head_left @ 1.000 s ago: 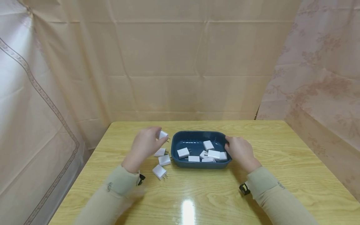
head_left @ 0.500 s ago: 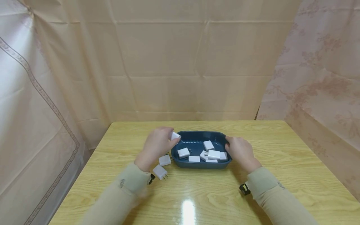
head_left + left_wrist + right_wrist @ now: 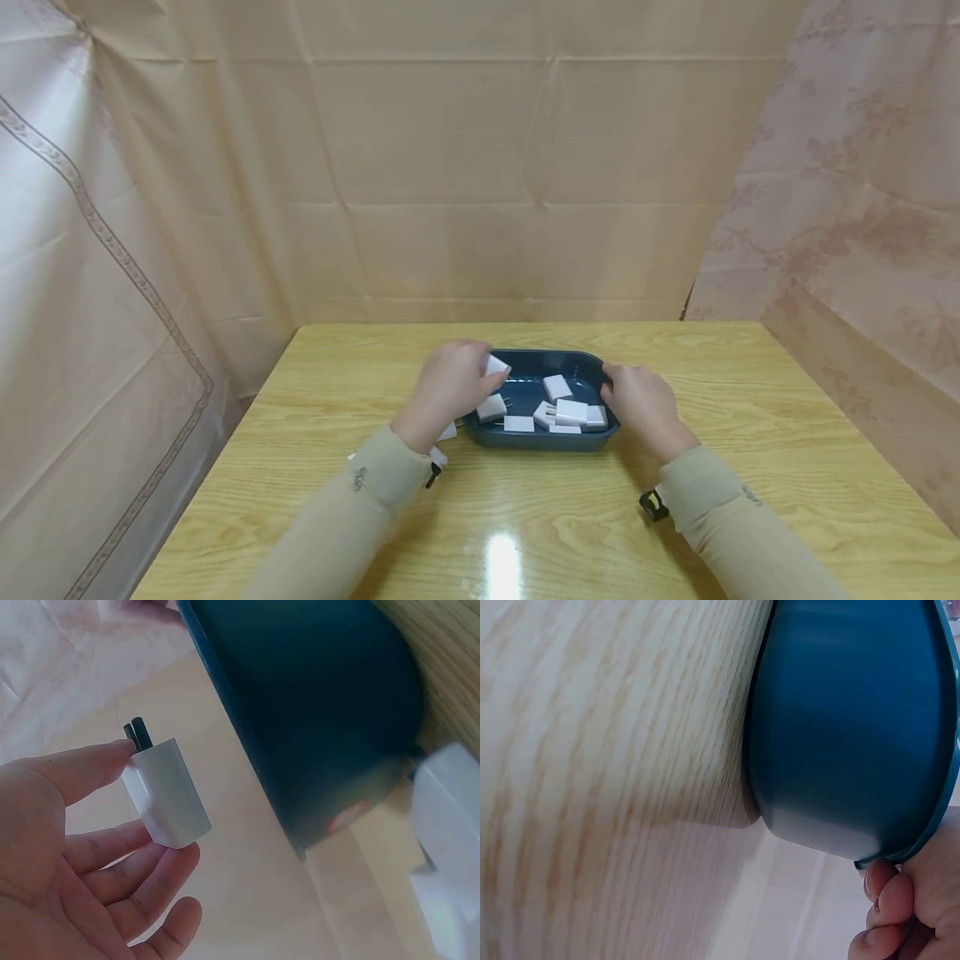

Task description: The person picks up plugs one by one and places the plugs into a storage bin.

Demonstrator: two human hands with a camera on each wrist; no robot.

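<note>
My left hand [image 3: 452,385] pinches a white wall charger [image 3: 172,796] between thumb and fingertips, its two dark prongs pointing up past the thumb in the left wrist view. In the head view this hand is over the left end of a dark blue rectangular dish [image 3: 536,442]. Several white chargers [image 3: 572,412] lie jumbled inside it, mostly toward the front and right. My right hand [image 3: 640,403] grips the right end of the dish at its rim, with curled fingers [image 3: 891,900] under the edge in the right wrist view.
Left of the dish, a few more chargers [image 3: 454,814] lie on the wooden table [image 3: 570,517], partly hidden by my left wrist and sleeve. Behind the table hangs a beige cloth [image 3: 480,183], with patterned cloth [image 3: 862,208] at the right.
My left hand has carried the charger rightward from the table's left side to over the dish's left end. The right hand stays on the rim.
</note>
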